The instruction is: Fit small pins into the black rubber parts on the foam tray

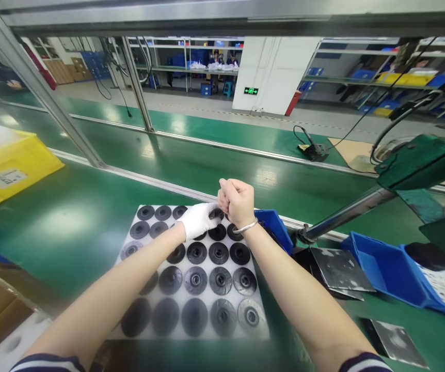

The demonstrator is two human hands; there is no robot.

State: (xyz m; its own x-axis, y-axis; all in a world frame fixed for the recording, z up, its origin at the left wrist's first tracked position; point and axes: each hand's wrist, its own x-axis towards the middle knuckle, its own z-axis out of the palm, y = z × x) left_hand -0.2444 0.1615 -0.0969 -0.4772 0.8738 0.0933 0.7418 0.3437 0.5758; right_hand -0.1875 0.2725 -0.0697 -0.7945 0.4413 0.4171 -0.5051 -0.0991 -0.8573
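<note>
Dark disc (217,213) between gloved left fingers (208,208)

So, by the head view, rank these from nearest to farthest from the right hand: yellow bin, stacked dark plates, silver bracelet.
1. Silver bracelet, below the right hand.
2. Stacked dark plates, to its right.
3. Yellow bin, far left.

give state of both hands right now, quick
Left hand: closed on a black part.
Right hand: fingers curled shut beside it; can't tell if anything is inside.
</note>
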